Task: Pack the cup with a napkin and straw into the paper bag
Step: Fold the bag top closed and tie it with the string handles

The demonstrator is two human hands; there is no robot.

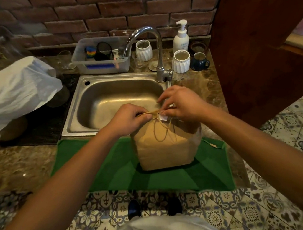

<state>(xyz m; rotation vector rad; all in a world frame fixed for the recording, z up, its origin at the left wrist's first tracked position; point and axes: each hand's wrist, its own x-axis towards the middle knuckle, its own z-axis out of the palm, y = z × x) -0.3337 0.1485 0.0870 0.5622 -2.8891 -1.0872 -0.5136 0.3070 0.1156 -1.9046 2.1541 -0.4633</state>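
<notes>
While the paper bag point(162, 144) stands upright on a green cloth point(115, 168) on the counter point(17, 163) before the sink point(117, 98), I see my left hand point(127, 118) and right hand point(182, 102) pinching its twine point(153, 112) at the closed top.

One paper bag point(163, 146), two white ribbed vases point(143, 50), one blue mug point(199, 61), one sink point(82, 124).
</notes>
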